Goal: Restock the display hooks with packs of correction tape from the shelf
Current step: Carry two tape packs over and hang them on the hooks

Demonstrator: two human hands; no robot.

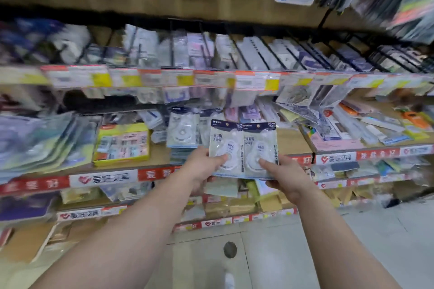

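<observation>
Two packs of correction tape, white with dark blue header strips, are held side by side in front of the shelf. My left hand (203,166) grips the left pack (225,145) with its thumb on the front. The right pack (259,145) is pinched by my right hand (285,178), thumb pressed on its front. Behind them a stack of similar packs (182,134) lies on the wooden shelf (291,143). Black display hooks (263,54) with hanging packs run along the row above, blurred.
A yellow box of small items (122,143) sits on the shelf to the left. Loose stationery packs (375,124) pile up at right. Price-tag rail (211,78) fronts the hook row. Lower shelves hold paper goods; grey floor tiles (305,253) lie below.
</observation>
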